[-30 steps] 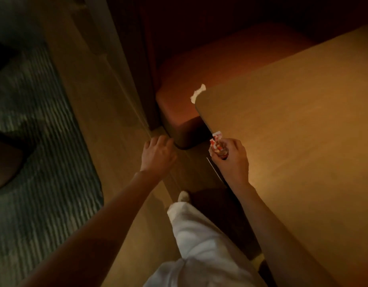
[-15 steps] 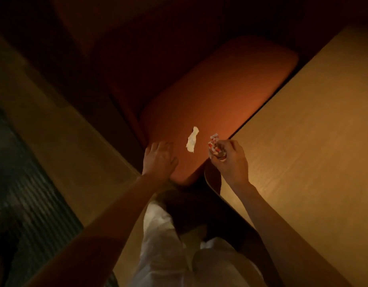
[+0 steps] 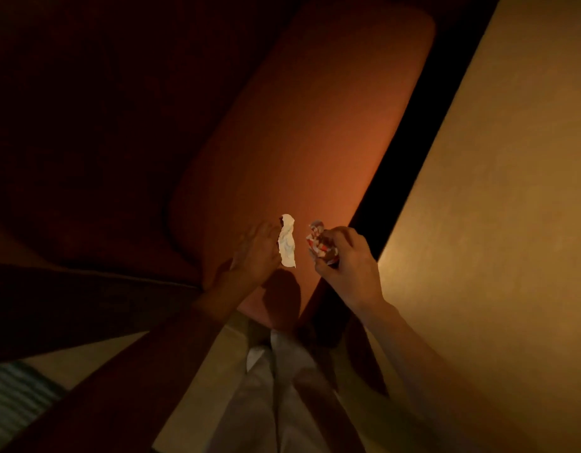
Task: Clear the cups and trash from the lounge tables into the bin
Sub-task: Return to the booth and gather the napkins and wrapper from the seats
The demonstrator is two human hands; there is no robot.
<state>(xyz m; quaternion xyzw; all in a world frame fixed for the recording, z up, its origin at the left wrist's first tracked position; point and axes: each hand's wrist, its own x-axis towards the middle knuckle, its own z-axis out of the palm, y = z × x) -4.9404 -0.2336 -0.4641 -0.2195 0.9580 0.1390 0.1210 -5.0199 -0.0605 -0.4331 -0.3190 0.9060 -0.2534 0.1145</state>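
Nearest the camera are the person's pale trousers (image 3: 282, 397) and a strip of light floor (image 3: 86, 364), with a dark striped rug (image 3: 11, 400) at the near left corner; both forearms run forward from there. The right hand (image 3: 344, 259) is curled round a crumpled red-and-white wrapper (image 3: 320, 243), held above the near end of the seat, just left of the dark gap that parts the seat from the wooden surface (image 3: 498, 223) on the right; it seems to be carried there as trash already gathered, so that the other hand is free to collect more. The left hand (image 3: 253, 253) reaches out over the near end of the orange seat cushion (image 3: 299, 125) with its fingers fairly straight and holding nothing; its fingertips are at the left edge of a twisted scrap of white paper (image 3: 287, 241), though whether they touch it cannot be told in this dim light. That scrap lies on the cushion between the two hands, so the step in hand is probably picking it up. Being light and limp, it should lift with a simple pinch, though it could slide on the smooth upholstery. Farther off the cushion stretches away toward the upper right, the surface runs beside it, and the far left falls into deep shadow; no bin or cups show in this view.
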